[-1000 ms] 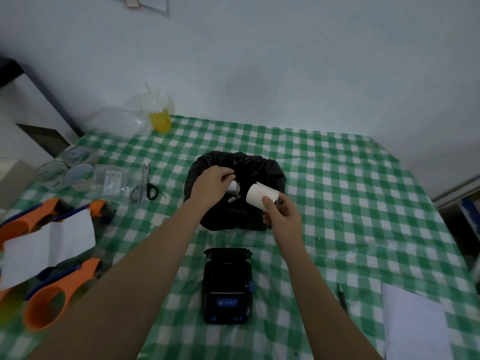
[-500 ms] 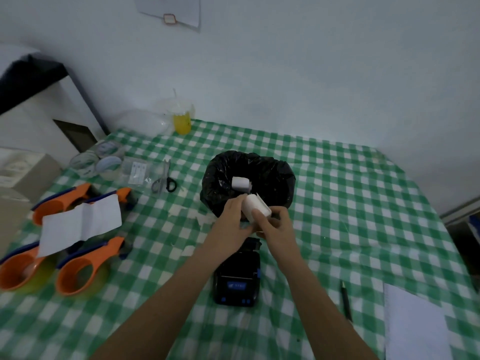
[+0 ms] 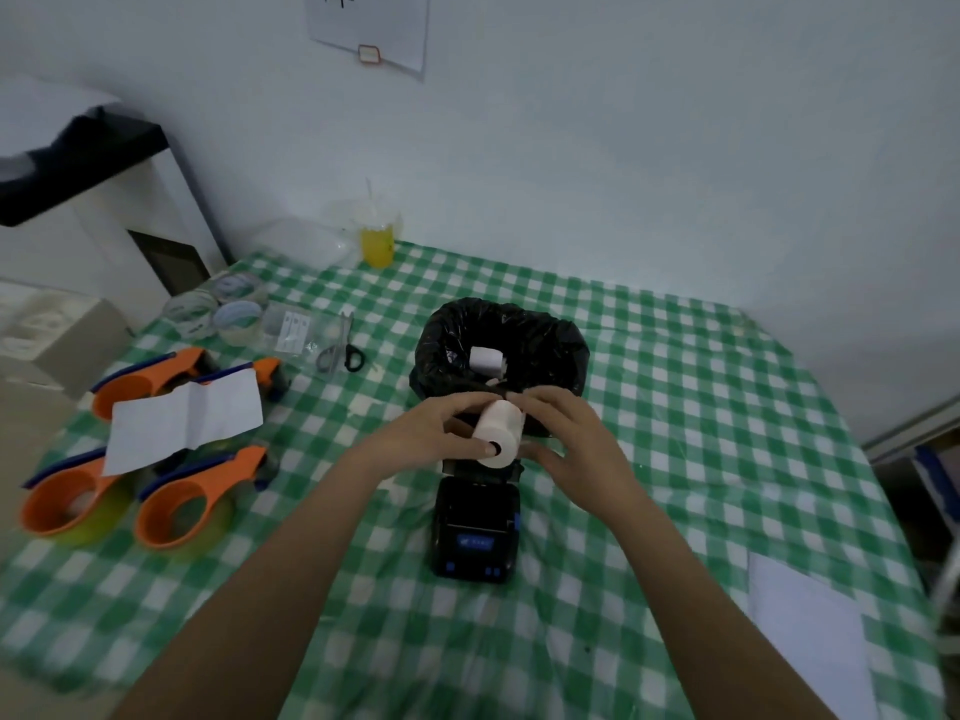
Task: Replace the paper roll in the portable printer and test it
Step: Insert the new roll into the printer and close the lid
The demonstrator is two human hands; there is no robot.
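Both hands hold one white roll (image 3: 497,432) over the printer's (image 3: 475,532) far end. The left hand (image 3: 427,438) is curled on its near-left side, thumb by the core hole; the right hand (image 3: 570,443) cups the right side with fingers bent. The roll's long axis runs from far to near, the core end facing the camera. A second roll (image 3: 487,360) lies in the black bag (image 3: 545,350) behind. To the left sit three orange tape dispensers (image 3: 179,511), one pair of scissors (image 3: 340,350).
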